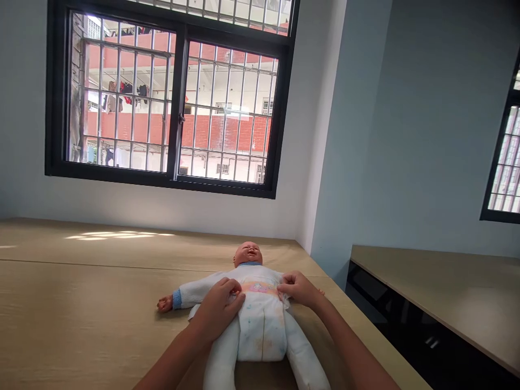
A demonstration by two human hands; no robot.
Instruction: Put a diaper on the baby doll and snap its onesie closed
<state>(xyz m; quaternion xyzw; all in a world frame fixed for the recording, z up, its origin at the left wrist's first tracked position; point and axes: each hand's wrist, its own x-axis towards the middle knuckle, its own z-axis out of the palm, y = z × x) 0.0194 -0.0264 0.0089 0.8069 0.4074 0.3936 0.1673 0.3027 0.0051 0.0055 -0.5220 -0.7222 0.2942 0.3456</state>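
A baby doll lies on its back on the wooden table, its head toward the window and its arms spread. It wears a white top with blue cuffs and white leg coverings. Around its hips is a white diaper with a pink and orange printed band at the waist. My left hand pinches the diaper's edge at the left side of the waist. At the right side of the waist, my right hand has its fingers closed on the other edge.
The wooden table has a seam running across it. A barred window is in the wall behind. On the right, past a gap, stands another table with a dark side.
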